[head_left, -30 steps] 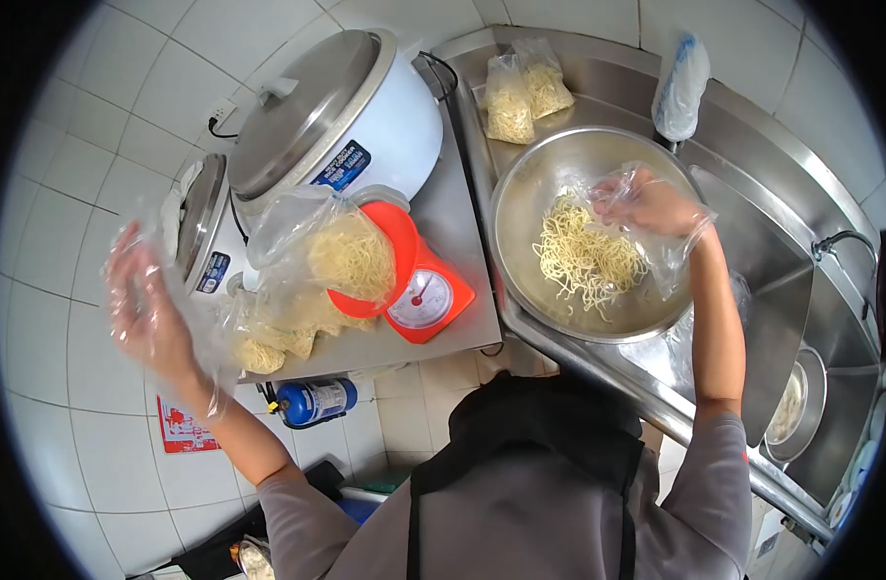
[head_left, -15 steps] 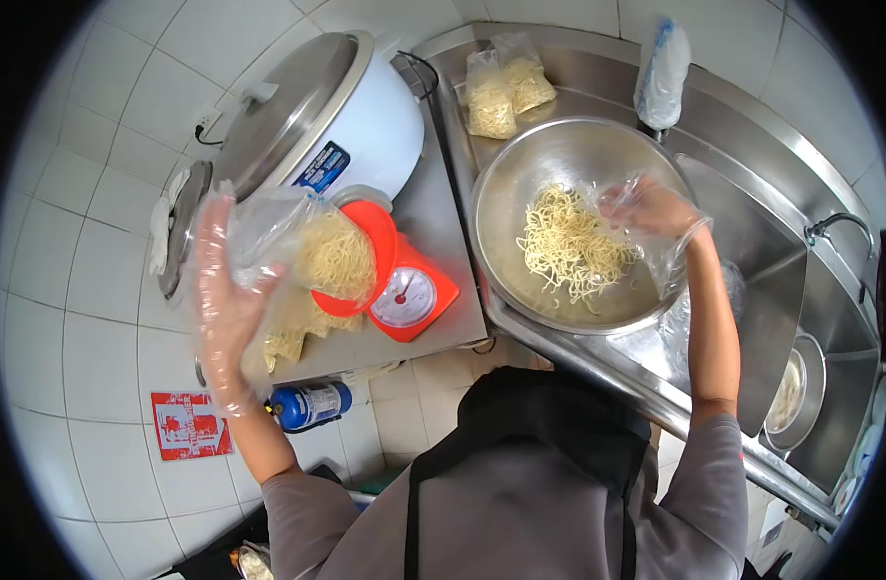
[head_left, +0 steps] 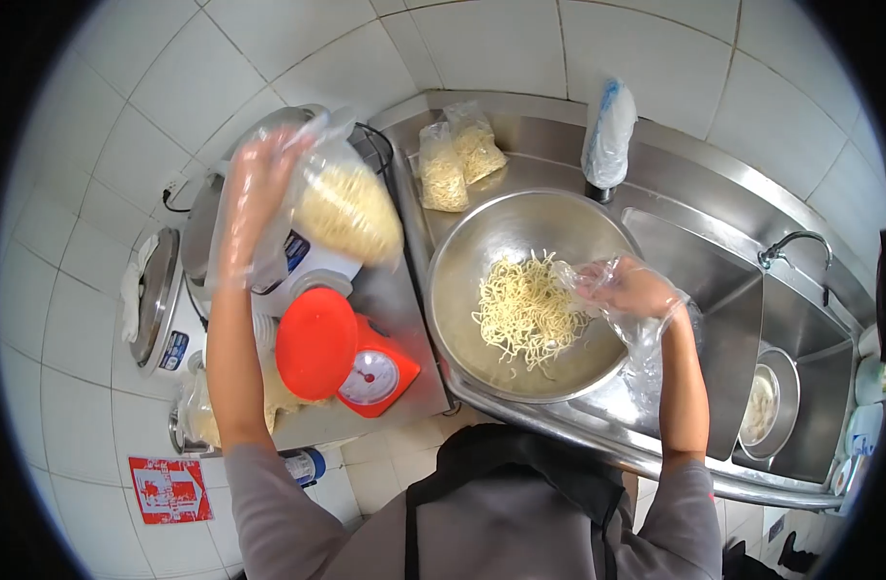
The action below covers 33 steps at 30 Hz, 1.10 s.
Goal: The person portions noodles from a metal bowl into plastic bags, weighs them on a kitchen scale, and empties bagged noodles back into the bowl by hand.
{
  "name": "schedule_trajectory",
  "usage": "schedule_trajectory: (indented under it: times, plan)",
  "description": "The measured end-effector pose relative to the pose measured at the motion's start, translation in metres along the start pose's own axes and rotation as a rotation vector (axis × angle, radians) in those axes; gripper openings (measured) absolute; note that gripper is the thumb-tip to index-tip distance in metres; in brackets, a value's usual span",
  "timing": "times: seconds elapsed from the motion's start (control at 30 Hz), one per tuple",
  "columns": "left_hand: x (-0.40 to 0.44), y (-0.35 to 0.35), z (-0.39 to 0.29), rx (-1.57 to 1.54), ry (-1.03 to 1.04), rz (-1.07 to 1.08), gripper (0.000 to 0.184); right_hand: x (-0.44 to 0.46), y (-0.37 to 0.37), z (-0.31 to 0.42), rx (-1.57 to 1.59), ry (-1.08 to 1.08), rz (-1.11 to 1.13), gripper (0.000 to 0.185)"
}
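My left hand [head_left: 261, 188], in a clear plastic glove, grips the gathered top of a bag of noodles [head_left: 349, 215]. The bag hangs in the air above the red kitchen scale [head_left: 375, 372], whose round red pan [head_left: 317, 343] holds nothing. Loose yellow noodles [head_left: 528, 311] lie heaped in the large steel bowl [head_left: 457, 348]. Over the bowl's right side is my right hand [head_left: 625, 287], also in a loose clear glove. Its fingers are curled together at the edge of the heap; the crumpled glove hides what they hold, if anything.
Two bags of noodles [head_left: 443, 179] stand behind the bowl. More bagged noodles [head_left: 203, 411] lie left of the scale, partly behind my arm. A large lidded cooker [head_left: 313, 275] is at the back left. To the right are sinks, a faucet [head_left: 796, 242] and a strainer bowl [head_left: 789, 401].
My left hand has gone from open beside the scale to gripping the noodle bag, which is lifted off the pan. My right hand stays at the bowl's right side. The view has shifted.
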State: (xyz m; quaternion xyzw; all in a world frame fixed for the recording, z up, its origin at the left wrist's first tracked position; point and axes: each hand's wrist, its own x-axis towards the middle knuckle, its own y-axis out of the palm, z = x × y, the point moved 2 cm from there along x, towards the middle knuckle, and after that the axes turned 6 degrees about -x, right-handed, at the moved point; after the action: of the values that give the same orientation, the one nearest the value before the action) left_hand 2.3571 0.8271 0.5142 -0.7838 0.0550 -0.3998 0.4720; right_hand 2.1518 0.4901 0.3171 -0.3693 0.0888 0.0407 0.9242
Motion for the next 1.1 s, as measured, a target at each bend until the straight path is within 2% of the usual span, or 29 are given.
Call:
schedule_trajectory:
  times: [0.13, 0.23, 0.33, 0.4, 0.47, 0.53, 0.63, 0.73, 0.83, 0.93, 1.03, 1.1]
  plan:
    - [0.056, 0.070, -0.010, -0.268, -0.036, 0.004, 0.034, -0.024, -0.017, -0.006, 0.006, 0.038, -0.105, 0.043]
    - [0.084, 0.151, -0.009, -0.425, 0.035, -0.018, 0.033, -0.033, -0.025, -0.018, 0.002, 0.060, -0.200, 0.041]
    - [0.092, 0.228, 0.001, -0.285, 0.086, 0.111, 0.032, -0.039, -0.031, -0.027, 0.082, 0.121, -0.307, 0.040]
    - [0.092, 0.289, 0.036, -0.400, -0.034, 0.326, 0.039, -0.038, -0.044, -0.022, 0.176, 0.159, -0.395, 0.037]
    - [0.085, 0.315, 0.037, -0.348, -0.056, 0.520, 0.039, -0.024, -0.060, -0.033, 0.171, 0.224, -0.538, 0.035]
    - [0.084, 0.370, 0.070, -0.171, -0.148, 0.549, 0.037, -0.007, -0.076, -0.041, 0.112, 0.269, -0.687, 0.035]
    - [0.085, 0.353, 0.057, -0.299, -0.272, 0.579, 0.048, 0.043, -0.104, -0.031, -0.068, 0.297, -0.881, 0.039]
    - [0.092, 0.341, 0.061, -0.329, -0.010, 0.602, 0.072, 0.103, -0.131, -0.047, -0.199, 0.134, -1.178, 0.046]
    - [0.094, 0.293, 0.042, -0.323, 0.047, 0.718, 0.092, 0.141, -0.156, -0.081, -0.273, 0.160, -0.923, 0.034]
    - [0.080, 0.244, 0.024, -0.393, 0.016, 0.649, 0.095, 0.156, -0.171, -0.098, -0.856, -0.238, -0.729, 0.021]
    - [0.066, 0.217, 0.017, -0.572, 0.013, 0.645, 0.090, 0.160, -0.170, -0.088, -1.074, -0.108, -0.774, 0.015]
    - [0.057, 0.201, 0.005, -0.542, 0.018, 0.652, 0.086, 0.156, -0.175, -0.082, -1.106, -0.156, -0.778, 0.013]
